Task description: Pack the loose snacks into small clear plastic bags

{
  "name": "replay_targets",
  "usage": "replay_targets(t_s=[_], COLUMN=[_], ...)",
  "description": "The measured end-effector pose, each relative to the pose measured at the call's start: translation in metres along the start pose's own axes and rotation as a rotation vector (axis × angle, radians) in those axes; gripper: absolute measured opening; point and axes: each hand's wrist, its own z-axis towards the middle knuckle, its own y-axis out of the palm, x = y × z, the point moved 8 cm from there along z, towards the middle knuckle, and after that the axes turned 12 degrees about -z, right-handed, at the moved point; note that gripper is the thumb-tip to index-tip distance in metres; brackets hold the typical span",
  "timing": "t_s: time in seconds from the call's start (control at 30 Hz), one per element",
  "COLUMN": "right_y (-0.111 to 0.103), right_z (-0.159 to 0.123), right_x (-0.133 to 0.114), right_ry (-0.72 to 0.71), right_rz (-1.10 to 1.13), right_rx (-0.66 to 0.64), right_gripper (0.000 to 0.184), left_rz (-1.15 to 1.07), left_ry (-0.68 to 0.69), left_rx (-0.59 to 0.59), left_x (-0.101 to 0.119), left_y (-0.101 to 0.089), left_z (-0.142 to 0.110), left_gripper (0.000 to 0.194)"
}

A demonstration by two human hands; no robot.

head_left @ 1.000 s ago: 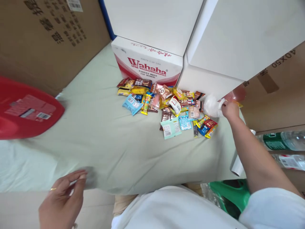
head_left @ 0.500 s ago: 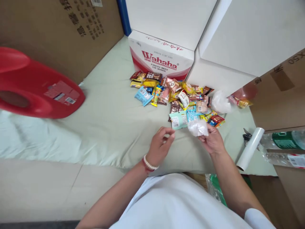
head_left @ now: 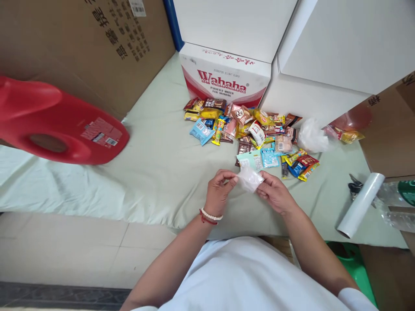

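Observation:
Between my two hands is a small, crumpled, translucent white plastic bag. My left hand, with bracelets at the wrist, pinches the bag's left edge between thumb and fingers. On the other side my right hand grips it with the thumb on top. Just beyond the bag lies a pale green snack packet, partly hidden by it. A light blue packet lies beside that one. Behind them spreads a pile of wrapped snacks in several colours.
A Wahaba-style white and red carton stands behind the snacks. Another crumpled plastic bag lies right of the pile. A roll of clear film and black-handled scissors lie at right, near plastic bottles. A large red jug is at left.
My right hand has brought the plastic bag leftward, nearer my body. My left hand, earlier apart from it, now pinches its left edge. The view has shifted slightly.

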Motion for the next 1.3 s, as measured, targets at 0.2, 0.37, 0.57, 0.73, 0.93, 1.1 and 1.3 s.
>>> replay_targets(t_s=[0.2, 0.37, 0.57, 0.73, 0.93, 1.1, 1.3], right_y=[-0.027, -0.047, -0.04, -0.013, 0.002, -0.018, -0.011], right_z=[0.002, 0.0, -0.005, -0.005, -0.005, -0.006, 0.004], right_x=[0.009, 0.006, -0.025, -0.044, -0.05, -0.035, -0.018], right_ry=[-0.047, -0.182, -0.398, -0.51, -0.531, -0.383, -0.236], right_rz=[0.1, 0.109, -0.296, -0.524, -0.623, -0.519, -0.22], right_rx=[0.239, 0.375, 0.161, 0.007, 0.001, 0.042, 0.095], right_gripper=[0.038, 0.041, 0.029, 0.019, 0.016, 0.023, 0.038], left_rz=[0.056, 0.478, 0.396, 0.402, 0.039, -0.221, -0.27], left_ry=[0.119, 0.297, 0.201, 0.206, -0.121, -0.136, -0.059], left_rx=[0.039, -0.679, -0.017, -0.022, -0.072, -0.011, 0.001], left_x=[0.011, 0.018, 0.045, 0.065, 0.016, 0.012, 0.019], left_y=[-0.016, 0.023, -0.033, -0.008, 0.007, -0.005, -0.001], left_z=[0.001, -0.054, -0.032, -0.009, -0.005, -0.006, -0.007], left_gripper=[0.011, 0.013, 0.016, 0.035, 0.035, 0.039, 0.042])
